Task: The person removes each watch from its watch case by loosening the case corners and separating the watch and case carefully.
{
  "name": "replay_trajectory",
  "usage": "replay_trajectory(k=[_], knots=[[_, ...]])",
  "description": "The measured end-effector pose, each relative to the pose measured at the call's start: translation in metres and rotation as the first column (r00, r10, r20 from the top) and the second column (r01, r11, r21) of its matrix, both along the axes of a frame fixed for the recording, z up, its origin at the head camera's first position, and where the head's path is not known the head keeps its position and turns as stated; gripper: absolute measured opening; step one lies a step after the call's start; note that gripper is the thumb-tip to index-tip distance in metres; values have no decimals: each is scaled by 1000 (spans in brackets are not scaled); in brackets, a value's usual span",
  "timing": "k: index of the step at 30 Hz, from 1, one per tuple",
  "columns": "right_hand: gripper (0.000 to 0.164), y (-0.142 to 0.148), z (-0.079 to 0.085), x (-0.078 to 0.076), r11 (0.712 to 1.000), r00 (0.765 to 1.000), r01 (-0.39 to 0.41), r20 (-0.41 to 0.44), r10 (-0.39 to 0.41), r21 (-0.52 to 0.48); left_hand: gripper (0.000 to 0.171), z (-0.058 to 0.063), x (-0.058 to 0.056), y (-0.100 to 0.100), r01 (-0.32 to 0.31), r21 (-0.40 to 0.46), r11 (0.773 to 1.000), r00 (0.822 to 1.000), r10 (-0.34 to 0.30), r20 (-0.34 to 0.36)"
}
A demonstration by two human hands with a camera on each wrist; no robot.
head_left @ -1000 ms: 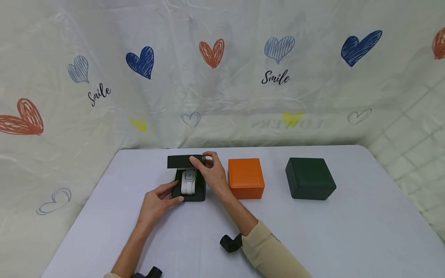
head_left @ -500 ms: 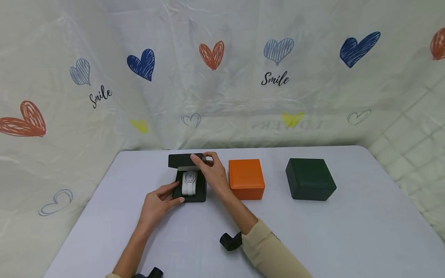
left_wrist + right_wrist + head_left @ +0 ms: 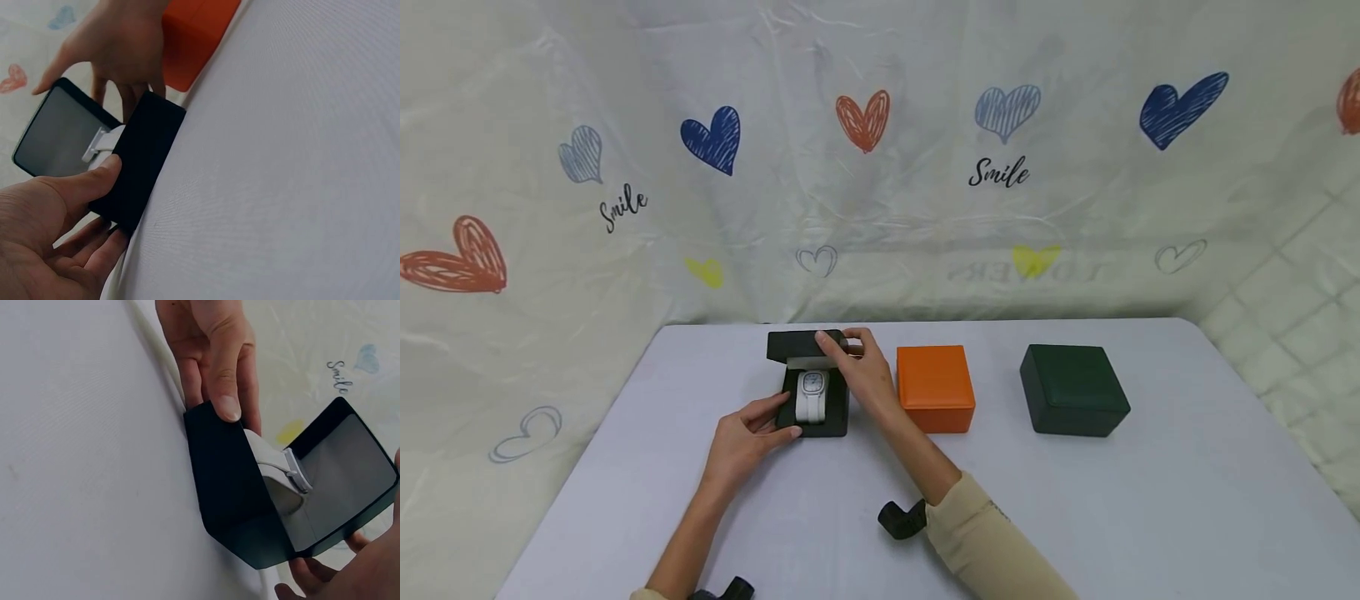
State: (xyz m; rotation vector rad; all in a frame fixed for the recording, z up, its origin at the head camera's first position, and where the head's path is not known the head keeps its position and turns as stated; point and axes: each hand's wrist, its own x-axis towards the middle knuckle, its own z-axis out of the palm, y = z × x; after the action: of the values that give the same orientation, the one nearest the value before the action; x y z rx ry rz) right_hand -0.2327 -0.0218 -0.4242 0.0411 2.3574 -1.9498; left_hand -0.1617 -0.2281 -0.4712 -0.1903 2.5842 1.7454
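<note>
A dark watch box stands on the white table with its lid raised. Inside it a white wristwatch wraps round a cushion, its dial facing up. My left hand grips the base at its left side, the thumb on the front wall in the left wrist view. At the lid's right end, my right hand holds it between thumb and fingers. In the right wrist view the lid's grey lining shows behind the watch's white strap. Some of the right fingers are hidden behind the lid.
Just right of my right hand sits a closed orange box. Farther right is a closed dark green box. Behind the table hangs a pale sheet printed with hearts and words. A black wrist camera juts out near my right sleeve.
The lid is tilted slightly farther back, and more of its pale lining shows above the watch. Both hands keep the same hold. The head view has shifted slightly.
</note>
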Motion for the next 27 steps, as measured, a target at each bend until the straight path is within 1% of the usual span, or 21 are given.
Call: replay_trajectory(k=[6, 11, 17, 24, 27], knots=[[79, 4, -2, 5, 999, 998, -53, -26, 53, 8, 63, 0, 0, -1, 5, 6, 1000, 1000, -5, -7], [77, 7, -5, 8, 997, 996, -78, -41, 78, 5, 63, 0, -1, 0, 3, 13, 1000, 1000, -3, 4], [76, 7, -8, 8, 998, 996, -69, -51, 69, 11, 64, -2, -1, -1, 11, 13, 1000, 1000, -11, 2], [80, 5, -7, 5, 998, 996, -43, -76, 46, 38, 64, -2, -1, -1, 0, 22, 1000, 1000, 0, 10], [81, 5, -7, 4, 999, 996, -31, -80, 34, 35, 64, -2, 0, -1, 7, 16, 1000, 1000, -7, 9]])
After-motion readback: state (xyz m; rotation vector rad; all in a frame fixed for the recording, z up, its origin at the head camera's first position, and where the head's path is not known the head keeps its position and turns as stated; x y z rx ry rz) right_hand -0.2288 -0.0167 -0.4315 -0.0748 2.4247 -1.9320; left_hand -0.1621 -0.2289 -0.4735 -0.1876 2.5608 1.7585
